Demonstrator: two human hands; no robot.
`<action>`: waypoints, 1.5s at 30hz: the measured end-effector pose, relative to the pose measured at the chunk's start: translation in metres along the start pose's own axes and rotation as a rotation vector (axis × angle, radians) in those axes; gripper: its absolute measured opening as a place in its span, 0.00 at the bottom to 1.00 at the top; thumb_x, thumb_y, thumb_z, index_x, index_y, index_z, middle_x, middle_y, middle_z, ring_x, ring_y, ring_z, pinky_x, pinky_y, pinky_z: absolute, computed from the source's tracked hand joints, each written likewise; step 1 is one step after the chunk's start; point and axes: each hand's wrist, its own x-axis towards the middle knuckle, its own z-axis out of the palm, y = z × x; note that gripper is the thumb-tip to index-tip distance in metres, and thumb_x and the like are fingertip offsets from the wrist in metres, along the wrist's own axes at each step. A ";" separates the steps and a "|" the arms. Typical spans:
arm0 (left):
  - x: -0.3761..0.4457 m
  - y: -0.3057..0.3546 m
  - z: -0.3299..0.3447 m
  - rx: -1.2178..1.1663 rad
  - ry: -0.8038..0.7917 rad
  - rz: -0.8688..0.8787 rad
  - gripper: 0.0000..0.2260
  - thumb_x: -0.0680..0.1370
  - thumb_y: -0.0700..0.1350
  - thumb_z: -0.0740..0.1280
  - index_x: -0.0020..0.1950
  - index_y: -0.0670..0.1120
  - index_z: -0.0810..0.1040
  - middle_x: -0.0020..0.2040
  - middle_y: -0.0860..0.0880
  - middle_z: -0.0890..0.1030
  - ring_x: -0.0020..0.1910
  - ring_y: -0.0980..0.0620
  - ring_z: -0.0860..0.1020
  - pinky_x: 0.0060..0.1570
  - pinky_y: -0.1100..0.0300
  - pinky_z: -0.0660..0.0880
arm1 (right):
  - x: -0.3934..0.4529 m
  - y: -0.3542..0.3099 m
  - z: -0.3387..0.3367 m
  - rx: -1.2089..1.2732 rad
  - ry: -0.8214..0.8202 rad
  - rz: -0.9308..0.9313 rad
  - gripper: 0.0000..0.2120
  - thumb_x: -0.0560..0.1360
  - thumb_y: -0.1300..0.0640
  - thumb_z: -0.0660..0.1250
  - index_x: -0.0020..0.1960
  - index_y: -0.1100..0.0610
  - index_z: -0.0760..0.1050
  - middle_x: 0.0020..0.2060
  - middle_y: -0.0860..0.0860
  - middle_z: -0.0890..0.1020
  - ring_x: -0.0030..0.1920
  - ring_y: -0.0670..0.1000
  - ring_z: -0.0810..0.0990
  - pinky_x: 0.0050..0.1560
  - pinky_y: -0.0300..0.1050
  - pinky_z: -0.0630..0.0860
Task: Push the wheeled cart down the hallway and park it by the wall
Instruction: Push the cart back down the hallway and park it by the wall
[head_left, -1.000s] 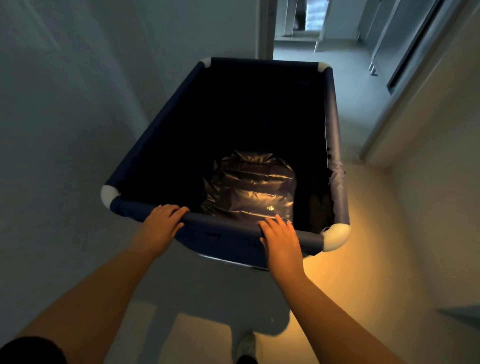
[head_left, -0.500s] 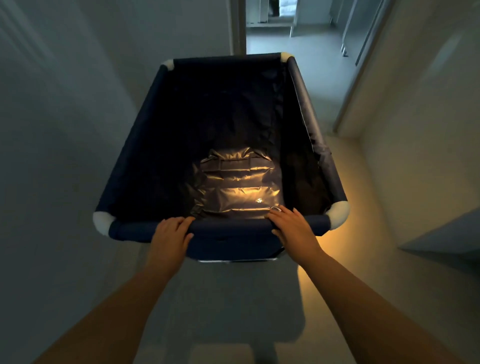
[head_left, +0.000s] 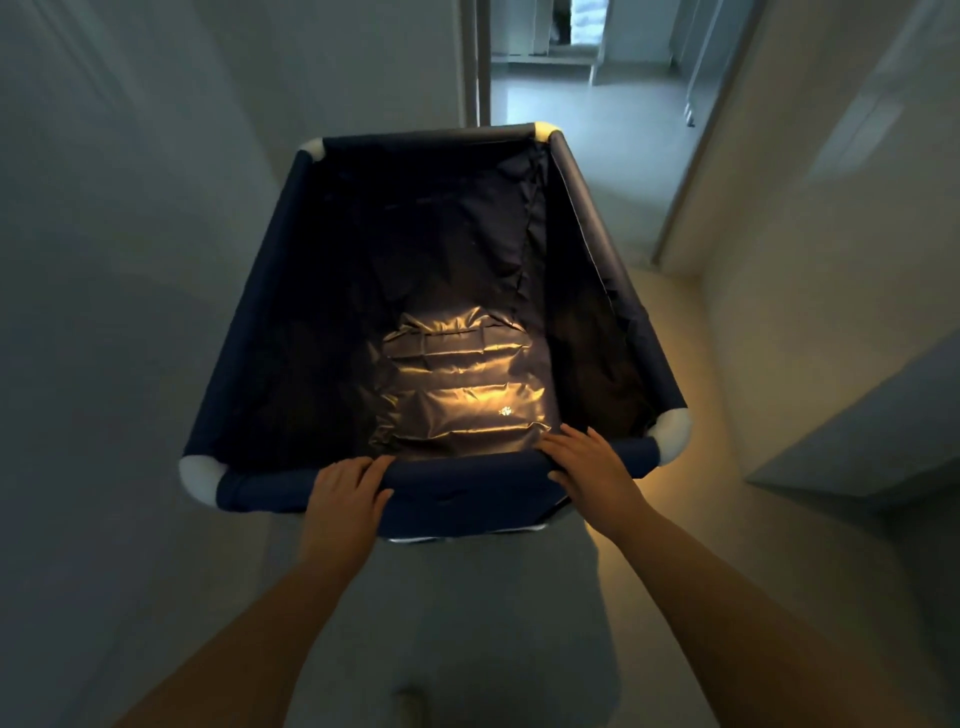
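The wheeled cart (head_left: 260, 312) is a deep dark-blue fabric bin with white corner caps, filling the middle of the view. Its wheels are hidden below it. A crumpled shiny dark bag (head_left: 462, 384) lies at the bottom. My left hand (head_left: 348, 488) grips the near rim bar left of centre. My right hand (head_left: 587, 462) grips the same bar nearer the right corner. Both arms are stretched forward.
A plain wall (head_left: 104, 260) runs close along the cart's left side. Another wall (head_left: 810, 234) stands on the right, with a low grey ledge (head_left: 857, 447) jutting out. Ahead, a doorway (head_left: 587, 104) leads to a brighter room. My foot (head_left: 410, 701) shows faintly below.
The cart has swung from angled right to pointing straight at the doorway, lying nearer the left wall. Both hands stay on the near rim bar.
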 end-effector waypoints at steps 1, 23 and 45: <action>-0.008 0.012 0.001 -0.002 -0.001 -0.028 0.21 0.74 0.52 0.54 0.58 0.42 0.78 0.48 0.42 0.81 0.45 0.41 0.79 0.51 0.49 0.71 | -0.009 0.007 -0.003 0.009 -0.008 -0.016 0.18 0.78 0.58 0.60 0.68 0.53 0.66 0.69 0.51 0.70 0.73 0.52 0.60 0.73 0.48 0.48; -0.091 0.304 0.012 -0.079 0.008 -0.241 0.19 0.76 0.51 0.55 0.61 0.44 0.75 0.51 0.45 0.81 0.48 0.44 0.77 0.57 0.52 0.65 | -0.140 0.217 -0.086 -0.039 -0.138 -0.224 0.18 0.79 0.55 0.60 0.68 0.48 0.65 0.70 0.48 0.69 0.73 0.50 0.59 0.72 0.46 0.47; 0.063 0.304 0.043 0.014 0.101 -0.390 0.16 0.76 0.48 0.65 0.63 0.44 0.73 0.54 0.44 0.80 0.52 0.43 0.76 0.59 0.47 0.70 | 0.033 0.282 -0.115 -0.085 -0.161 -0.301 0.19 0.79 0.59 0.59 0.69 0.50 0.64 0.72 0.51 0.65 0.74 0.55 0.55 0.74 0.55 0.47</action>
